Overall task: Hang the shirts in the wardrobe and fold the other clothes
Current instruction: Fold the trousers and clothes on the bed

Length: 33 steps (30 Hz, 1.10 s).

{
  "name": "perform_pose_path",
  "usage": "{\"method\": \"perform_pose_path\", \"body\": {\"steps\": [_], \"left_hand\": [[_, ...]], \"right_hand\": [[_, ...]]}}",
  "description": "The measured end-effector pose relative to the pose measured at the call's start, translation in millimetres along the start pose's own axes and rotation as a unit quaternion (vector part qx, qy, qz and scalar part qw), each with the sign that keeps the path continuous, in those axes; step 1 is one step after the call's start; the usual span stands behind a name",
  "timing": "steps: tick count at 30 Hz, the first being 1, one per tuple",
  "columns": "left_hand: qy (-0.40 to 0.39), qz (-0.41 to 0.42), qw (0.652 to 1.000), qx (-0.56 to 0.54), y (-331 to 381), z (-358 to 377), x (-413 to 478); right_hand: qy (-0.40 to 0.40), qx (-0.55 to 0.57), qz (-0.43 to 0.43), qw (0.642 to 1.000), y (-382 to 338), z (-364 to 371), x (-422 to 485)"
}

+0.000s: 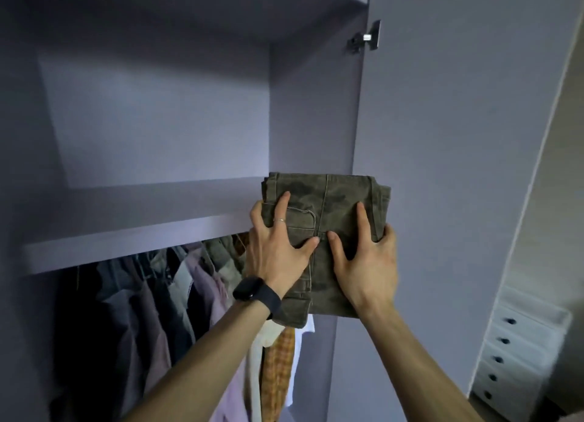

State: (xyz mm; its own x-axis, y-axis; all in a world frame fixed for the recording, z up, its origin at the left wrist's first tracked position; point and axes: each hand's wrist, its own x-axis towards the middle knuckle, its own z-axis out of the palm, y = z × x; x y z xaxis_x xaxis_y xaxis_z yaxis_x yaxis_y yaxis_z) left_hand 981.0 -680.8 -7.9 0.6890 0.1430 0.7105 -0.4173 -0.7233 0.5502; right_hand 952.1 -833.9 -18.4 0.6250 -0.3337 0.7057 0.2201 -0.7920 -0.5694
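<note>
**Q.** How far along is the task?

**A.** Judged from this view, it is well advanced. A row of shirts (189, 295) hangs below the shelf (142, 222) of the wardrobe (158, 121), at 7 o'clock from the hands. One other garment, the folded trousers (335, 197), is a compact olive rectangle, so its fold appears finished. What seems to be left is setting it down on the shelf. Whether more clothes wait outside the view cannot be told.

**Q.** Where are the trousers, and how do the fingers stand?

**A.** The trousers are raised to the 3 o'clock end of the shelf, just beside the open door (442, 137). Their far edge overlaps the shelf front, but whether it rests there cannot be told. Both hands grasp the bundle. The left hand (278, 244), with a watch (256, 292) on its wrist, holds the 9 o'clock side. Its fingers (284, 206) spread over the near face and its thumb points to 3 o'clock. The right hand (363, 260) holds the 3 o'clock side, with one finger up the face and the outer ones wrapped round the edge. The two thumbs nearly meet at the centre seam.

**Q.** Anything else?

**A.** A white drawer unit (518, 342) stands at 4 o'clock, well apart.
</note>
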Motion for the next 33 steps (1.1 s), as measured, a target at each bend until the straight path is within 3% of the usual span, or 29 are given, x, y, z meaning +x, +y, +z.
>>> {"method": "perform_pose_path", "body": {"steps": [8,18,24,28,33], "left_hand": [[0.005,-0.025,0.997,0.075,-57.8,18.8,136.5],[-0.048,-0.143,0.982,0.111,-119.3,69.8,290.5],[-0.1,-0.172,0.972,0.127,-156.8,123.5,315.7],[-0.185,-0.222,0.932,0.218,-175.8,152.8,330.7],[-0.209,-0.26,0.913,0.236,-183.3,162.8,349.5]], "right_hand": [[-0.03,-0.034,-0.04,0.998,-37.0,112.0,120.4],[-0.192,-0.062,-0.073,0.977,-51.5,228.2,272.1],[-0.322,-0.085,-0.085,0.939,-17.8,296.4,326.2],[-0.405,-0.149,-0.109,0.895,-0.7,336.4,344.0],[-0.413,-0.162,-0.115,0.889,0.3,355.9,359.0]]}}
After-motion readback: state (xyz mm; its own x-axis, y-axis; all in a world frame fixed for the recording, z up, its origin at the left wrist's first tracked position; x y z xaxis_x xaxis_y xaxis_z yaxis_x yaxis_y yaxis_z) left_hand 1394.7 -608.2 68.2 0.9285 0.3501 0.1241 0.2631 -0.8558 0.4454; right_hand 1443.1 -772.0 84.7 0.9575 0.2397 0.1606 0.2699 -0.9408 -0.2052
